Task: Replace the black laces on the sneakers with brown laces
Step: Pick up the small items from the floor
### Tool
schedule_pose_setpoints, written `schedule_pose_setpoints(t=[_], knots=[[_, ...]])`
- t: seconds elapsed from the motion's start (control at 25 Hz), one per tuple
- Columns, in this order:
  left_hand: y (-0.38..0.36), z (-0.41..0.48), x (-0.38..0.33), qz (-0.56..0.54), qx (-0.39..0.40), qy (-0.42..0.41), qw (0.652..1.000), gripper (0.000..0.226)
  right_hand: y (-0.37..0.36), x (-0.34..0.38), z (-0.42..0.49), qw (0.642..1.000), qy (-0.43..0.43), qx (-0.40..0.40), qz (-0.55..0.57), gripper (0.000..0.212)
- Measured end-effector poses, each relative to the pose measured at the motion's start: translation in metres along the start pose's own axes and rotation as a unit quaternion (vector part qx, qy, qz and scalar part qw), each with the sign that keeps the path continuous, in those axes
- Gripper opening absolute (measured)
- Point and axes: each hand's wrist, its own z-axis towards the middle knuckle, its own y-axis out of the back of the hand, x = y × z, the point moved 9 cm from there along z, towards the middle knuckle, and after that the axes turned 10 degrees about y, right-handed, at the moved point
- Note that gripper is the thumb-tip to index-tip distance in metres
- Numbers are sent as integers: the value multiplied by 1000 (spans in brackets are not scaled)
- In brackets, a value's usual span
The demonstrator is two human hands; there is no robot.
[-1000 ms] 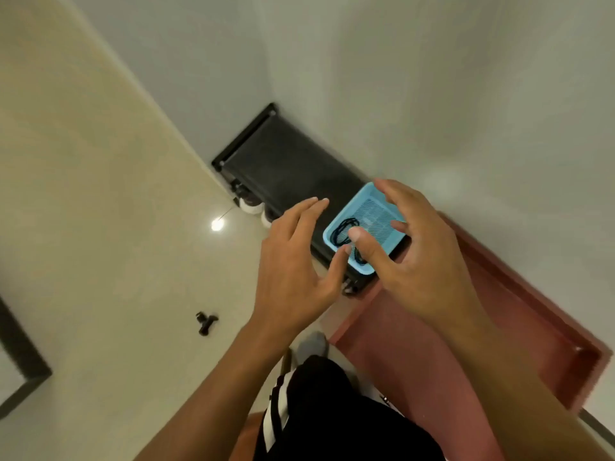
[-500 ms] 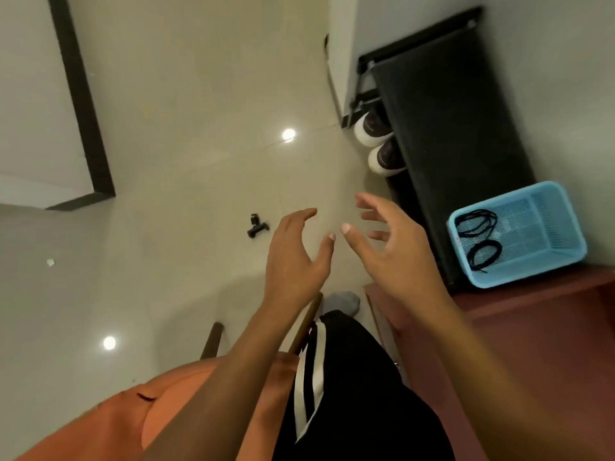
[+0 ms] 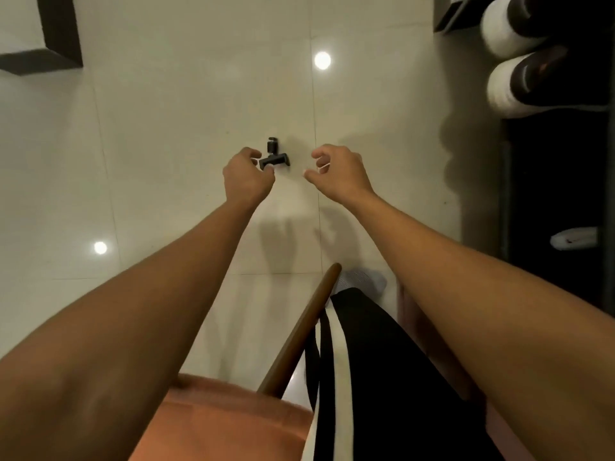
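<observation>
The dark shoe rack (image 3: 559, 194) is running down the right edge of the view. The sneakers (image 3: 509, 91) are sitting at its far end, white toes poking out toward the pale floor (image 3: 166, 144), dark uppers tucked back against the rack. No laces are showing from here, black or brown.

I'm judging those shoes to be light, with stiff rubber soles and softer uppers, so a grip round the heel or across the tongue opening should lift one cleanly. The laces will be limp and thin, best pinched at the tip and drawn out eyelet by eyelet.

Both arms are reaching straight out, off to the left of the rack and well apart from the shoes. The right hand (image 3: 339, 176) is hanging palm down, fingers loosely curled, thumb out, grasping nothing. The left hand (image 3: 248, 179), farther from the rack, is looking the same, loosely curled and empty as far as I can tell. Shadows on the floor suggest both are floating above it. Between them a small black clip (image 3: 274, 158) is lying on the floor, its edge overlapping the left fingers in this view.
</observation>
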Motion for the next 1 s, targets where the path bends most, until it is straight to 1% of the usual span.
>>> schedule_pose_setpoints(t=[0.2,0.36,0.44,0.56,0.64,0.72,0.8,1.0], knots=[[-43,70,31,44,-21,4,999,47,-63,-38,65,999,22,19,-44,56],[-62,104,38,38,-25,6,999,46,-91,-54,104,996,32,35,-77,58],[-68,122,37,34,-19,9,999,43,-99,-54,119,993,53,43,-100,58],[-76,138,41,12,3,41,999,32,-116,-45,131,987,95,65,-112,48],[-79,140,45,0,1,61,998,23,-124,-43,129,986,106,64,-114,39],[-81,137,48,4,-10,66,998,21,-124,-50,125,990,95,39,-96,33],[-83,131,49,0,-14,64,998,23,-119,-60,122,996,67,11,-54,29],[-91,111,37,3,3,28,1000,26,-100,-75,110,999,26,-14,-23,24]])
